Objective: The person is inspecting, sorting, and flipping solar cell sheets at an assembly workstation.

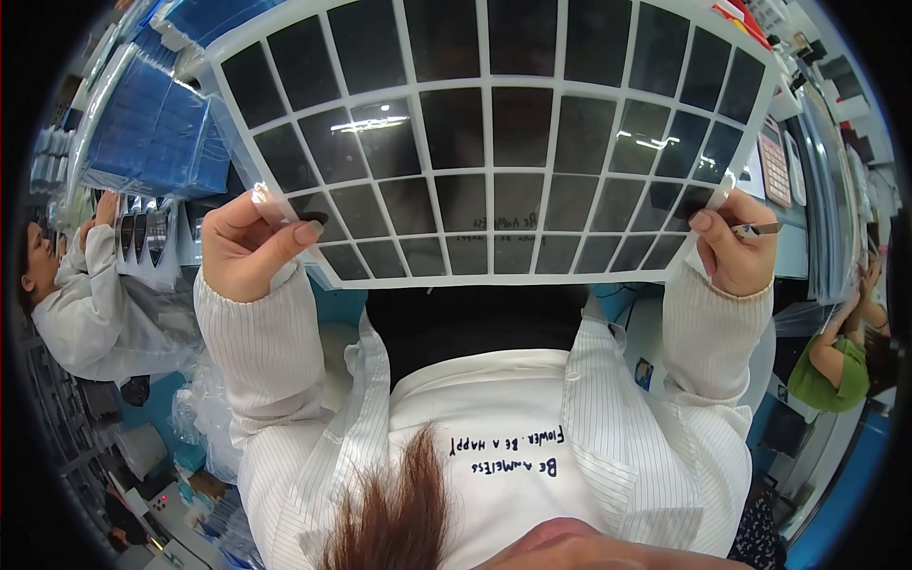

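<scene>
The sheet (518,128), a pale grid of dark, glossy panels, is spread between the two hands in front of the body, its near edge close above the lap (475,323). The left hand (245,249) has its fingers (290,245) pinched on the near left corner; the right hand (739,245) grasps the near right corner and also carries a small metal tool (757,229). That tool looks like the chief risk: if it is a blade, a turn of the right wrist might nick the sheet or the skin. Since both grips sit toward the near side, the far part could sag or flutter, and uneven pull between the hands might crease the sheet or loosen a panel. Thumbs pressing on the gloss may leave prints. A sideways swing could catch the left edge on the blue stack (152,119) or the right edge near the calculator (774,166). Glare across several panels might hide a scratch; whether the far edge touches the tabletop, I cannot tell.
</scene>
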A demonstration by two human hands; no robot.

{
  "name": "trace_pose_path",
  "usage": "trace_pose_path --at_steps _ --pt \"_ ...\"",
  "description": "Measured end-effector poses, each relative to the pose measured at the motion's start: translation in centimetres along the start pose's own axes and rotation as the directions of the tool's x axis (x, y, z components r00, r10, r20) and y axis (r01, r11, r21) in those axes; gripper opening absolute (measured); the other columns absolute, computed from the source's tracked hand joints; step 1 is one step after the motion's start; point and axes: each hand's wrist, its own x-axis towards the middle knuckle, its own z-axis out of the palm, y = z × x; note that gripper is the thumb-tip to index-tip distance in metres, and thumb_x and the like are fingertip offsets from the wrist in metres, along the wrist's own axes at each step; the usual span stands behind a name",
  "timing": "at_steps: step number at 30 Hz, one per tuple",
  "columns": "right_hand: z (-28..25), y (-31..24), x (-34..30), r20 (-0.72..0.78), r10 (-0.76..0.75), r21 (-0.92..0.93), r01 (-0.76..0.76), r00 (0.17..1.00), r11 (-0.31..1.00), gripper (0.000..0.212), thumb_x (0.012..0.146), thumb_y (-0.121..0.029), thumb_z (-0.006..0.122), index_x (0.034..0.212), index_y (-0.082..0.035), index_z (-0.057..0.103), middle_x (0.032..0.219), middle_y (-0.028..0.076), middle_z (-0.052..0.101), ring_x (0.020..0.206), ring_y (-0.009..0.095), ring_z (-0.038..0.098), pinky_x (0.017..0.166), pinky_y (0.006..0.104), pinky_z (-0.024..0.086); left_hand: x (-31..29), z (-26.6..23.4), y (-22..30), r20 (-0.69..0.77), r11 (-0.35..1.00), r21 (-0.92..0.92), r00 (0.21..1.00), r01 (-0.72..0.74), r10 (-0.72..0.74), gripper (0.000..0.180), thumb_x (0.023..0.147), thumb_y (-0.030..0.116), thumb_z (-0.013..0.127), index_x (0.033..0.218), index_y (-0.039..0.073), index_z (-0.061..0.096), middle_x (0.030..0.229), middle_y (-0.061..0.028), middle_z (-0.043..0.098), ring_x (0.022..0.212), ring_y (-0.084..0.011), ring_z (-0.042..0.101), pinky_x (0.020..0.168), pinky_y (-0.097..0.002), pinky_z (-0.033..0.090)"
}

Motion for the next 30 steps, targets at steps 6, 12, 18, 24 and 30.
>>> trace_pose_path --at_steps 6,12,18,24,30 --pt "0.3 0.0 -0.1 0.023 0.000 0.019 0.000 1.000 1.000 0.019 0.081 -0.008 0.065 0.092 0.007 0.060 0.061 0.004 0.056 0.035 0.003 0.036 0.035 0.0165 0.023 -0.2 -0.2 -0.2 0.004 1.000 -0.011 1.000 -0.024 0.025 0.016 0.069 0.006 0.075 0.082 0.003 0.067 0.071 -0.0064 0.066 0.057 -0.0116 0.060 0.054 -0.0219 0.044" --pt "1.0 -0.3 -0.1 0.020 0.008 0.037 -0.008 1.000 0.999 0.020 0.080 -0.007 0.065 0.095 0.006 0.060 0.060 0.003 0.056 0.035 0.003 0.036 0.034 0.0164 0.023 -0.3 -0.9 -0.4 0.018 0.999 -0.034 0.999 -0.040 0.041 0.018 0.069 0.006 0.075 0.084 0.003 0.067 0.071 -0.0068 0.066 0.057 -0.0116 0.060 0.053 -0.0217 0.045" --pt "0.9 -0.8 -0.2 0.047 0.004 0.021 -0.005 0.999 1.000 0.017 0.081 -0.008 0.064 0.090 0.006 0.060 0.058 0.001 0.054 0.034 0.002 0.035 0.034 0.0169 0.021 -0.5 -0.7 -0.3 -0.001 0.997 -0.047 0.998 -0.062 0.062 0.020 0.068 0.006 0.075 0.087 0.004 0.067 0.071 -0.0061 0.066 0.053 -0.0103 0.058 0.049 -0.0197 0.040" --pt "0.6 -0.7 -0.2 0.030 0.023 0.019 -0.024 0.999 1.000 0.016 0.082 -0.009 0.065 0.087 0.005 0.059 0.057 0.000 0.052 0.034 0.002 0.034 0.034 0.0167 0.020 -0.3 -1.1 -0.2 0.053 0.994 -0.071 0.994 -0.089 0.093 0.020 0.069 0.004 0.074 0.088 0.004 0.067 0.070 -0.0052 0.065 0.049 -0.0086 0.055 0.046 -0.0195 0.036" --pt "0.4 -0.6 -0.2 0.039 0.026 0.030 -0.027 0.999 0.999 0.018 0.082 -0.010 0.065 0.090 0.005 0.059 0.058 0.000 0.053 0.034 0.001 0.034 0.034 0.0161 0.020 -0.3 -0.5 0.1 0.006 0.993 -0.090 0.997 -0.079 0.080 0.019 0.069 0.004 0.074 0.086 0.005 0.066 0.065 -0.0038 0.063 0.047 -0.0072 0.052 0.046 -0.0189 0.034"
